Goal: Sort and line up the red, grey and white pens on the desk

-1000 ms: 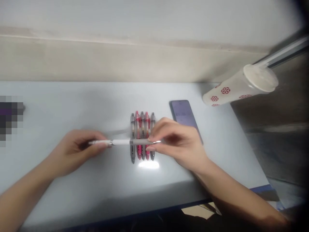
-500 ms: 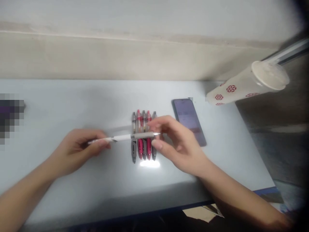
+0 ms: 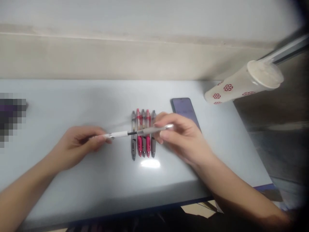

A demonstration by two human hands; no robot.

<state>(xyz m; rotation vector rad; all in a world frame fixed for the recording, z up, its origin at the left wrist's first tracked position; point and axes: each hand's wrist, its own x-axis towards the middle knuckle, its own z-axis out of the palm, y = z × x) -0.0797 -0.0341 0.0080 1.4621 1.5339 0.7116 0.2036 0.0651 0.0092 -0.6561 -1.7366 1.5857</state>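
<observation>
My left hand (image 3: 83, 143) is closed on the white barrel (image 3: 119, 133) of a pen held level above the table. Between the thumb and fingers of my right hand (image 3: 182, 135) is the pen's grey front section (image 3: 147, 130), which ends in a silver tip. The two parts stand apart by a short gap, and a thin dark refill (image 3: 132, 133) bridges it. Behind and beneath the pen, several grey and pink click pens (image 3: 139, 146) lie side by side in a row.
A phone (image 3: 184, 106) lies beyond my right hand. Farther right, a tall white paper cup (image 3: 238, 83) with red patterns stands by the wall. A blurred dark object (image 3: 12, 116) is at the left edge of the white table (image 3: 72, 106).
My right hand has closed on the grey front section and moved right with it, away from the white barrel. The dark refill now shows between the parts. My left hand keeps its hold.
</observation>
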